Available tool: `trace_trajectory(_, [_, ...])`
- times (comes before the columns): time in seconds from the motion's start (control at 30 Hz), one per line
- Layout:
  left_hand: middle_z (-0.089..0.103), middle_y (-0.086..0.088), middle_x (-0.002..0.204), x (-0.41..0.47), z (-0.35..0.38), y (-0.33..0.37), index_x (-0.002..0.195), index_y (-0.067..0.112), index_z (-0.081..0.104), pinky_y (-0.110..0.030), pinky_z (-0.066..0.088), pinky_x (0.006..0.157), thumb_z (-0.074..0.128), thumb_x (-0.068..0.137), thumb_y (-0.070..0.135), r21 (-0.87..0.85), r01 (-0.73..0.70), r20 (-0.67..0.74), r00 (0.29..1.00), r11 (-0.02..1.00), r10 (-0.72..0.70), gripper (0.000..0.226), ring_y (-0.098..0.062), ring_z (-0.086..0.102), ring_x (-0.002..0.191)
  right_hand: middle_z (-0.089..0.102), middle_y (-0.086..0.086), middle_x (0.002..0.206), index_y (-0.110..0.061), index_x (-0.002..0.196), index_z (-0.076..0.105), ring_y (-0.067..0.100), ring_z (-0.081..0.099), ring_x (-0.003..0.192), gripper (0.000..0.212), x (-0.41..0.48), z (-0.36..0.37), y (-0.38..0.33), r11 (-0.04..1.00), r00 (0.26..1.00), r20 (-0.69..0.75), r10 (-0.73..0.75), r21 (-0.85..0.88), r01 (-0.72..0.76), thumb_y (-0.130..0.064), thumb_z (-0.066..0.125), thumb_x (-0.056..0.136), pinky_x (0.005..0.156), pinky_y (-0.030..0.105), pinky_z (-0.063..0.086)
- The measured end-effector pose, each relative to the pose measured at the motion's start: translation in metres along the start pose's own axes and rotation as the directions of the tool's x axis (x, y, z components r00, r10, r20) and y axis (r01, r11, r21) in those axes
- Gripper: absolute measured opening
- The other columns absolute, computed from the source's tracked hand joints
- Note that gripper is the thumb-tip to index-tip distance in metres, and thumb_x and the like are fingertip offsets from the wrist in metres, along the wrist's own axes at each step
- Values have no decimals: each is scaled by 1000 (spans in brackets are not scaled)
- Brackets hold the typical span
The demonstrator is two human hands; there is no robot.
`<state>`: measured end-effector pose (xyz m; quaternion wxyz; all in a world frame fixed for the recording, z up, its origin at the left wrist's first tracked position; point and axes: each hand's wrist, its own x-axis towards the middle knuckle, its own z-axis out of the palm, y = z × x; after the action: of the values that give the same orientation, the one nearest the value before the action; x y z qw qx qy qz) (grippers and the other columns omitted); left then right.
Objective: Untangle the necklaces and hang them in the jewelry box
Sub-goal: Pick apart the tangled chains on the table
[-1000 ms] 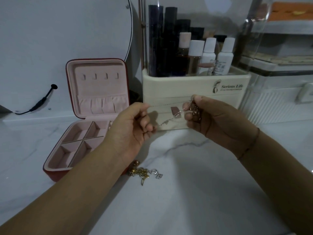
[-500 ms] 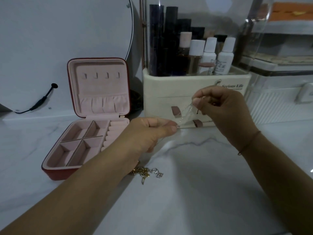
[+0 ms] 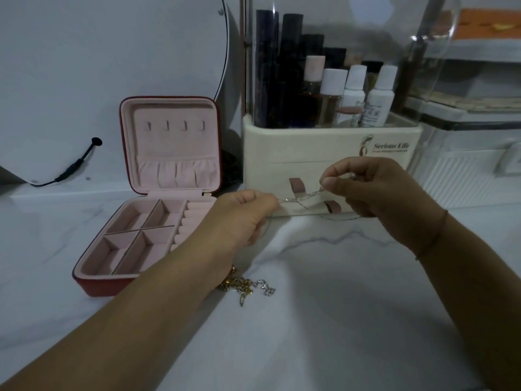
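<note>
While taut between hands (image 3: 245, 215) (image 3: 377, 193), fine silver link chain (image 3: 301, 196).

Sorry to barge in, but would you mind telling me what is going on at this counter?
A person holds a thin silver chain between both hands, the left hand pinching it at one side and the right hand at the other, in front of a cream organizer. The red jewelry box stands open at the left, its lid hooks bare. A tangle of gold and silver chains lies on the counter by the left forearm.
</note>
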<state>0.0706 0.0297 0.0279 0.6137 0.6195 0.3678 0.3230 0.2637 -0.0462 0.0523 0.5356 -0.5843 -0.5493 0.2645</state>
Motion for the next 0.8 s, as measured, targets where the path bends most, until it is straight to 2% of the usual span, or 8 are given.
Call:
trace_trajectory(0.1, [35, 4, 46, -1, 0, 1, 74, 10, 65, -20, 20, 41, 66, 83, 16, 20, -19, 5, 1000, 1000, 19, 10, -10, 25, 41, 29, -2, 41, -11, 74, 63, 6, 20, 34, 9, 0, -6, -1, 920, 974, 191, 125, 345, -186, -12, 69, 80, 38, 18, 20])
trace_trajectory(0.2, [38, 11, 38, -6, 1, 2, 87, 9, 72, -17, 21, 38, 71, 81, 20, 89, -36, 28, 999, 995, 33, 13, -4, 26, 35, 27, -5, 35, -11, 75, 56, 3, 19, 30, 13, -1, -7, -2, 801, 944, 283, 173, 517, -302, -16, 68, 73, 35, 16, 18])
trace_trajectory(0.3, [35, 13, 34, -10, 3, 5, 88, 13, 75, -15, 21, 36, 70, 82, 28, 105, -32, 35, 999, 994, 28, 17, -3, 24, 32, 44, -3, 43, -12, 81, 56, 2, 20, 31, 19, 0, -10, 0, 775, 912, 382, 152, 526, -350, -22, 69, 72, 35, 15, 15])
trace_trajectory(0.37, [29, 8, 41, -10, 3, 5, 85, 17, 77, -17, 18, 38, 65, 84, 39, 98, -26, 30, 999, 995, 23, 26, -8, 21, 37, 57, 1, 56, -12, 84, 56, 0, 24, 32, 29, 2, -11, 3, 765, 887, 443, 129, 525, -374, -24, 78, 69, 33, 13, 22])
trace_trajectory(0.43, [23, 3, 49, -9, 3, 5, 86, 19, 78, -22, 13, 42, 56, 89, 46, 71, -18, 45, 999, 997, 15, 35, -11, 17, 42, 62, 5, 64, -13, 82, 61, 0, 27, 31, 31, 2, -10, 6, 758, 868, 480, 128, 517, -398, -25, 84, 65, 32, 12, 28])
trace_trajectory(0.53, [22, 3, 47, -11, 5, 7, 92, 19, 77, -24, 12, 43, 48, 93, 46, 7, -19, 111, 994, 1000, 18, 40, -11, 15, 42, 64, 6, 69, -14, 81, 68, -1, 28, 32, 26, 4, -6, 8, 769, 856, 505, 110, 502, -395, -27, 84, 65, 34, 12, 30])
trace_trajectory(0.67, [22, 6, 44, -10, 8, 6, 94, 15, 76, -22, 11, 41, 52, 94, 32, -12, -28, 149, 988, 1000, 30, 30, -9, 15, 40, 63, 4, 73, -14, 82, 67, 1, 34, 39, 22, 4, -2, 9, 823, 886, 463, 35, 490, -288, -29, 79, 71, 43, 13, 36])
trace_trajectory(0.8, [30, 5, 43, -8, 8, 1, 90, 13, 77, -24, 12, 44, 63, 87, 20, 16, -29, 102, 994, 999, 28, 16, -10, 19, 43, 67, 0, 79, -20, 81, 72, 9, 55, 68, 28, 3, 2, 8, 932, 940, 338, -53, 353, -75, -41, 81, 65, 66, 20, 46])
